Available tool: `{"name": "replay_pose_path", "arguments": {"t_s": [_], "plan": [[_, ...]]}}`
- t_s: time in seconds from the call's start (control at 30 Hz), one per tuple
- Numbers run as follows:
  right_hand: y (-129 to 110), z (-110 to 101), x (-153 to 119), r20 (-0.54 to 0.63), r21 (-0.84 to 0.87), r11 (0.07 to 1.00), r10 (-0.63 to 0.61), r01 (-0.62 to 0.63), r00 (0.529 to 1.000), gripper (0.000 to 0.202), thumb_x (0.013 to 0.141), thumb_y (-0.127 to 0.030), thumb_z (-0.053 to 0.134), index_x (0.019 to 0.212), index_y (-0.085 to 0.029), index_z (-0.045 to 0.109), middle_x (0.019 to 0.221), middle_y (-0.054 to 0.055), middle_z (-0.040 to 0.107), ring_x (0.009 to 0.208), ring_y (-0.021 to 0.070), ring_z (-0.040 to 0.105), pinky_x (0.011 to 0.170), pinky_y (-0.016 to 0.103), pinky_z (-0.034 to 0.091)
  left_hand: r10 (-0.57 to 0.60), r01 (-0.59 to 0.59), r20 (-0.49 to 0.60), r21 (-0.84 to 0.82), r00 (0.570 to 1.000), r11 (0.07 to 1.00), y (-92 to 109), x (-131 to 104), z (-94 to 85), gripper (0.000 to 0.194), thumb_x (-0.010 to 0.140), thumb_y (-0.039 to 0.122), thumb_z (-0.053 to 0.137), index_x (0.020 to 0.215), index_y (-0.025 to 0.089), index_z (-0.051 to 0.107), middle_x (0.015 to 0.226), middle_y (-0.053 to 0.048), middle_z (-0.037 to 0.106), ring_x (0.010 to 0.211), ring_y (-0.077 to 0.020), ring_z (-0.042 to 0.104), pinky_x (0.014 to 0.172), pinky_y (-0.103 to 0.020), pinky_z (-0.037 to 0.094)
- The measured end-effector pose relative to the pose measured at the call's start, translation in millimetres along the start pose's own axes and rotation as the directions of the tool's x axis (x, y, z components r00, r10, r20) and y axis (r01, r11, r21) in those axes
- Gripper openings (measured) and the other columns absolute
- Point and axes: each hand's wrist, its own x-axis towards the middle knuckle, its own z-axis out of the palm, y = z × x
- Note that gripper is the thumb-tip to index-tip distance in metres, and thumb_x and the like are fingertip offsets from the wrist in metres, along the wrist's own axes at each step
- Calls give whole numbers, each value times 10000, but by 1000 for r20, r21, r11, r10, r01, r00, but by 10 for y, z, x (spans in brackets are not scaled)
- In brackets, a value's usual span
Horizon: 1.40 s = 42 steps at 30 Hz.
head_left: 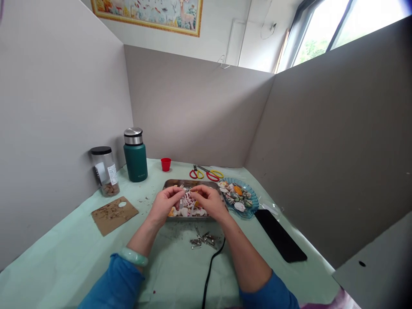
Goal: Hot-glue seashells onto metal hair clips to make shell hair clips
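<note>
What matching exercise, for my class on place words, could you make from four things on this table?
Things:
1. metal tray
2. blue plate
3. red cup
4. small metal pieces

Places:
A. at the back, just right of the green flask
B. on the tray's near side, by the black cable
C. beneath the left hand and right hand
D. right of the tray, holding shells

Pairs: 1-C, 2-D, 3-A, 4-B

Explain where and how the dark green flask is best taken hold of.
Probably around the middle of the dark green flask, below its steel lid, coming from the front right: it stands upright and looks roughly cylindrical, with a clear jar to its left and the gray back panel behind.
</note>
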Motion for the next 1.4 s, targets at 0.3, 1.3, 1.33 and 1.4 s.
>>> {"name": "replay_pose_path", "arguments": {"t_s": [0.3,1.3,1.33,1.4], "plan": [[32,37,2,50,73,997,-7,4,999,193,779,-372,575,743,-185,550,573,-63,495,438,66,395,418,182,332,53,-52,-59,9,997,999,16,6,7,342,708,455,653,890,167,630,408,85,454,400,-65,411,444,-165,350],[37,10,24,-82,92,995,55,-48,995,203,737,-377,598,753,-175,609,566,-45,529,418,80,457,396,192,364,-50,51,72,-13,996,999,-22,-8,29,339,692,391,695,899,133,624,609,17,588,509,-101,535,543,-240,475],[34,-14,32,-103,77,996,54,-46,993,207,731,-381,601,743,-175,611,560,-46,529,424,82,462,409,194,374,-51,51,59,-10,997,999,-20,-7,26,363,689,398,694,930,137,622,630,14,598,513,-102,537,545,-244,478],[33,-116,55,-170,41,998,49,-42,984,221,727,-396,599,733,-175,615,548,-47,527,441,86,471,448,200,393,-50,50,27,-2,998,999,-16,0,18,411,690,415,688,993,148,611,726,-8,634,524,-100,544,539,-246,477]]}}
